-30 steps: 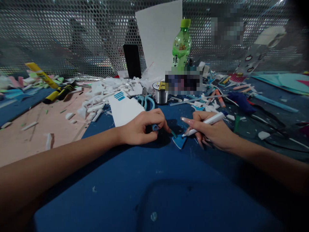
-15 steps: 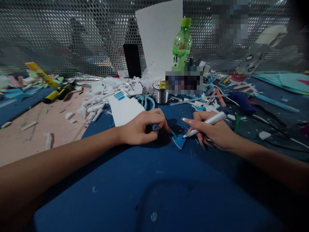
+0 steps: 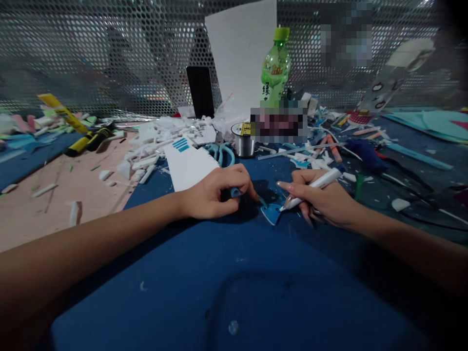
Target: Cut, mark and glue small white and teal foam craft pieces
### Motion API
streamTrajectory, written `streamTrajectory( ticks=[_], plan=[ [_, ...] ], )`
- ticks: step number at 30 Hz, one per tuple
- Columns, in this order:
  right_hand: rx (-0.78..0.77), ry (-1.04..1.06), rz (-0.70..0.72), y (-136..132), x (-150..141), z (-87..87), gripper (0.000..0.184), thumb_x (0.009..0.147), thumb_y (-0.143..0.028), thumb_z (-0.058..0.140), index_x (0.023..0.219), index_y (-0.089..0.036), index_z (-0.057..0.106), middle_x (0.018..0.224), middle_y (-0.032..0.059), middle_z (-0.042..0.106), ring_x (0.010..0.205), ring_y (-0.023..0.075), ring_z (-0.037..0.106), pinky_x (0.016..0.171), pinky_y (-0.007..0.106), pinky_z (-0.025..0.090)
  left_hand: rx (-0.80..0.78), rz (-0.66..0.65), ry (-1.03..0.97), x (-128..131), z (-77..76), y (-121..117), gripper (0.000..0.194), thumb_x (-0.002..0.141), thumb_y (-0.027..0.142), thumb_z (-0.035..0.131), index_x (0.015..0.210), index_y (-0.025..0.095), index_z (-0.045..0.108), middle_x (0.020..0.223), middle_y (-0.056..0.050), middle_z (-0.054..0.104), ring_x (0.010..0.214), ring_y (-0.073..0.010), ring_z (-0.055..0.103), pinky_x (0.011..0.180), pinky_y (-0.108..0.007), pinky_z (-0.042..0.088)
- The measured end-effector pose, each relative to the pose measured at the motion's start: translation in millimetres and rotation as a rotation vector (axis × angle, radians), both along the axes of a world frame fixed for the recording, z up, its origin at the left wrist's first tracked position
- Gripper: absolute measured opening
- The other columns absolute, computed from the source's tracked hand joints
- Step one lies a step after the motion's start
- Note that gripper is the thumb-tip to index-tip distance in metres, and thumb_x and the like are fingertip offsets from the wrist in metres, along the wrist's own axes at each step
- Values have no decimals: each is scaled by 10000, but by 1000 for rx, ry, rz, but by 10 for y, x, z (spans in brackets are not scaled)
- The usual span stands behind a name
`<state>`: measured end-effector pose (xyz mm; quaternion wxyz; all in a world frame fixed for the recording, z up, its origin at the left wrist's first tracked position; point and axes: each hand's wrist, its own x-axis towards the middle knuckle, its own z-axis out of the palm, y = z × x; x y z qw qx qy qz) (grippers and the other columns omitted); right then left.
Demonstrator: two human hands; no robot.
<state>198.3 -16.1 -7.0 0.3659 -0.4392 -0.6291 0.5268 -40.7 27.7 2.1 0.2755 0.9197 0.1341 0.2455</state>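
My left hand (image 3: 215,192) rests on the dark blue mat (image 3: 226,273), fingers curled round a small light-blue cap (image 3: 235,193), with a fingertip pressed on the left edge of a small blue triangular piece (image 3: 271,212). My right hand (image 3: 321,200) grips a white marker pen (image 3: 311,188) like a pencil. Its tip touches the right edge of the blue piece.
White foam offcuts (image 3: 164,136), a white board with blue stripes (image 3: 188,163), light-blue scissors (image 3: 221,152), a spool of thread (image 3: 243,140), a green bottle (image 3: 275,68), a black phone (image 3: 200,91) and a white sheet (image 3: 241,53) crowd the back. Coloured scraps lie right; a yellow-black tool (image 3: 89,140) lies left.
The pen tip has slid a little to the right along the blue piece. My left hand has stayed put.
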Motion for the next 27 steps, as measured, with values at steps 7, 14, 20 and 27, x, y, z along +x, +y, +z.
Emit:
streamTrajectory(
  ticks=[7,14,20,27],
  plan=[
    [-17,16,-26,-2,-6,-4,388,800,-374,600,540,-182,385,324,-71,477,220,39,391,234,122,250,-3,-4,-6,7,1,0,229,593,-10,429,671,196,366,881,-24,655,839,-167,485,763,-313,404],
    [-14,10,-32,-5,1,-14,395,798,-375,599,535,-190,369,328,-74,462,219,41,380,231,136,251,4,-4,-2,16,13,-4,225,602,-7,428,662,196,355,878,-22,654,831,-166,483,760,-311,402],
    [63,-15,-19,-7,-17,0,369,782,-411,614,572,-186,411,388,-64,492,289,57,460,276,144,332,-11,-9,-6,4,4,1,243,595,-29,429,676,193,370,873,-28,641,856,-166,489,751,-296,416],
    [46,-57,46,-17,-5,-3,382,800,-413,592,569,-188,388,372,-65,484,262,41,411,263,140,281,-23,-5,-3,4,3,-2,238,604,-22,428,689,196,385,899,-29,655,859,-168,493,757,-305,422]
  ],
)
